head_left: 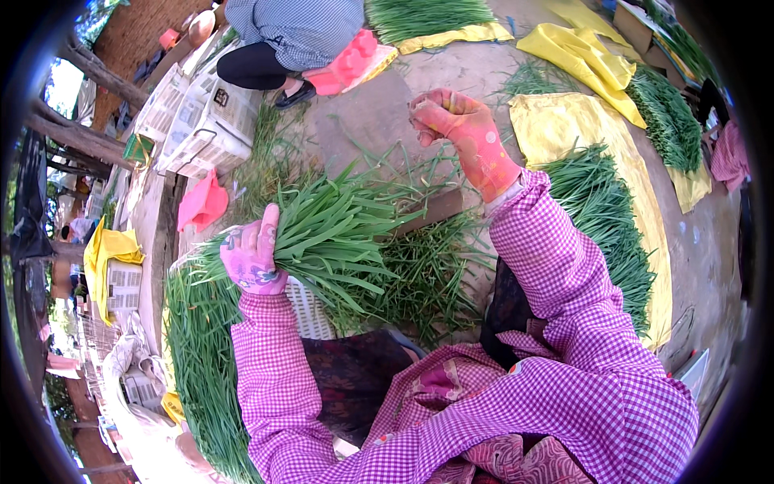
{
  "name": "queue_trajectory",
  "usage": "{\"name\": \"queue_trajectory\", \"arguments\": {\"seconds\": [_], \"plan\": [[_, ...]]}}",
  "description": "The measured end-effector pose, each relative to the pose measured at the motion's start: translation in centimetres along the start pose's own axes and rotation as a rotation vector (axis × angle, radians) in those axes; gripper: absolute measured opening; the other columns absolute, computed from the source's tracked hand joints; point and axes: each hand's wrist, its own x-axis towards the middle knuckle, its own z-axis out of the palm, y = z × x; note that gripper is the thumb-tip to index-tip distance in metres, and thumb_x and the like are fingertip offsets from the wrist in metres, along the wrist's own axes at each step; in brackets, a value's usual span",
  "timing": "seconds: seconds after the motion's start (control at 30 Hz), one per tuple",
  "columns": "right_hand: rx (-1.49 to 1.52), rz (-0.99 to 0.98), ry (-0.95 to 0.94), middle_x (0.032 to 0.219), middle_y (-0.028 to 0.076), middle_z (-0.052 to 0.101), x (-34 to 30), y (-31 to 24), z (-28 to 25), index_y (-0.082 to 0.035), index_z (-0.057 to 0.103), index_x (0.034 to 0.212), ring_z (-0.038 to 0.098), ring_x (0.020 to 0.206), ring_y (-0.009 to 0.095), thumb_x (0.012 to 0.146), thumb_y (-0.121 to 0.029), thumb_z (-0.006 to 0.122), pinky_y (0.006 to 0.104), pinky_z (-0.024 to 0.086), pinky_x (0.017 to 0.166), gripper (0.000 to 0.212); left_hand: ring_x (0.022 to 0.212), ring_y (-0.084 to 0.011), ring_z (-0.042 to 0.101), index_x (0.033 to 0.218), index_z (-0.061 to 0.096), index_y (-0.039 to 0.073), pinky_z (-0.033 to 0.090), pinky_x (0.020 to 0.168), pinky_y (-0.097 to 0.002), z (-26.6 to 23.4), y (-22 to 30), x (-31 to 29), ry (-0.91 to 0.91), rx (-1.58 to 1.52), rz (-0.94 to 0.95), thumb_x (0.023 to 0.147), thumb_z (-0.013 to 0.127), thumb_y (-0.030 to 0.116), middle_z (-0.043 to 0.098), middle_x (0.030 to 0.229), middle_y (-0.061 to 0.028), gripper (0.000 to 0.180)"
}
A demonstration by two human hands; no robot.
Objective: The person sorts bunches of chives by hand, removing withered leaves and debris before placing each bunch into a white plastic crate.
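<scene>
My left hand (256,256), in a pink patterned glove, is wrapped round a bunch of garlic chives (339,230). The flat green leaves fan out to the right. Raised at the upper right of the bunch, apart from it, is my right hand (453,127) in a stained orange-pink glove. Its fingers are curled closed, and I cannot make out what, if anything, is between them. Loose green trimmings (431,278) lie in a heap below and between my hands, beside a brown block (427,211). A white slatted basket (308,310) shows partly under the bunch.
Chives (201,363) are piled along my left side. More chives (597,218) lie on a yellow sheet (657,266) at my right. White crates (214,133) stand at the far left, near a pink cloth (203,202). Another person (302,32) sits ahead, beside further chives (427,18).
</scene>
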Motion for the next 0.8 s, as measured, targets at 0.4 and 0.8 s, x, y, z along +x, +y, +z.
{"name": "queue_trajectory", "arguments": {"seconds": [0.4, 0.8], "plan": [[-0.622, -0.108, -0.382, 0.085, 0.012, 0.067, -3.8, 2.4, 3.6, -0.008, 0.066, 0.102, 0.065, 0.074, 0.021, 0.084, -0.025, 0.066, 0.0327, 0.050, 0.073, 0.024, 0.073, -0.0218, 0.059, 0.122, 0.057, 0.016, 0.042, 0.064, -0.0373, 0.4, 0.8, 0.5, -0.030, 0.007, 0.061, 0.068, 0.065, 0.016, 0.060, 0.083, -0.0028, 0.055], [-0.813, -0.012, -0.670, 0.077, 0.011, 0.066, -3.7, -1.1, 2.0, -0.005, 0.067, 0.091, 0.065, 0.072, 0.020, 0.087, -0.031, 0.063, 0.0290, 0.049, 0.065, 0.027, 0.074, -0.0214, 0.057, 0.123, 0.056, 0.018, 0.041, 0.065, -0.0370, -0.3, 0.1, 0.2, -0.095, 0.074, 0.011, 0.065, 0.068, 0.014, 0.058, 0.081, -0.0011, 0.060]]}}
